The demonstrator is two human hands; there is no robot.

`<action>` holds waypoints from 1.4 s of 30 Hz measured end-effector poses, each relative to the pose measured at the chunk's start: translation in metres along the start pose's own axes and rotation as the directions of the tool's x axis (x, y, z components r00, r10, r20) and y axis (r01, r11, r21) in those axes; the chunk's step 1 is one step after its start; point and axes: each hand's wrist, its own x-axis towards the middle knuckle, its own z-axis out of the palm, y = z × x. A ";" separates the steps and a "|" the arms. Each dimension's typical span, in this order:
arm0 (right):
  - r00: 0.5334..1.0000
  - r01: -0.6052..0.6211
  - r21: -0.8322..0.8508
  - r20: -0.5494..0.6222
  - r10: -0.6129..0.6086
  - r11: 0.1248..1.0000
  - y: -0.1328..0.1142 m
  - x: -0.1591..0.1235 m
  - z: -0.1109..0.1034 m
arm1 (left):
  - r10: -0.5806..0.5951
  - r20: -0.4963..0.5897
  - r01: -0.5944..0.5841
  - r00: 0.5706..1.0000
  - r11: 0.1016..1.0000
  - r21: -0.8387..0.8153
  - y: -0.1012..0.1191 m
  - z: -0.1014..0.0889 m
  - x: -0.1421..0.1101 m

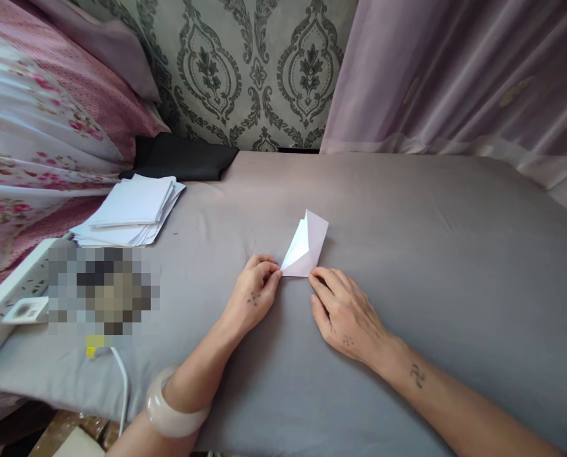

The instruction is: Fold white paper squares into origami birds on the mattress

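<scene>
A small folded sheet of white paper (312, 244) lies on the grey cloth-covered surface in front of me, with a slanting crease and a flap folded over on its left side. At its lower left corner my left hand (257, 289) is closed, pinching the tip between thumb and fingers. My right hand (345, 314) has its fingers together and bent, the fingertips holding the lower right corner. The right thumb sits a little below that edge. What lies under the fingertips is hidden.
A stack of white paper (131, 203) lies at the left, before a folded black cloth (183, 157). A white power strip (14, 295) with a plug and a white cable (123, 387) runs along the left edge, beside a blurred-out patch. Lilac curtains (407, 76) hang behind.
</scene>
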 end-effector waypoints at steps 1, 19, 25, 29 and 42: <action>1.000 0.003 -0.008 0.002 -0.003 1.000 0.000 0.000 0.000 | -0.006 0.003 0.006 1.000 1.000 -0.008 0.000 0.000 0.001; 0.996 -0.071 -0.123 0.045 0.077 0.990 -0.015 0.000 0.002 | -0.116 0.013 0.117 0.993 0.993 -0.019 0.009 -0.010 -0.007; 0.993 -0.103 -0.095 0.047 0.108 0.990 -0.016 0.000 0.000 | -0.119 -0.126 0.127 0.985 0.990 0.062 0.013 0.010 -0.013; 0.994 -0.103 -0.037 0.036 0.104 0.994 -0.014 -0.002 0.000 | -0.017 -0.166 0.034 0.986 0.994 0.100 0.011 0.018 -0.019; 0.984 -0.178 0.072 0.016 0.178 0.981 -0.011 -0.004 0.002 | -0.455 0.227 0.509 0.861 0.777 -0.371 0.038 0.020 0.016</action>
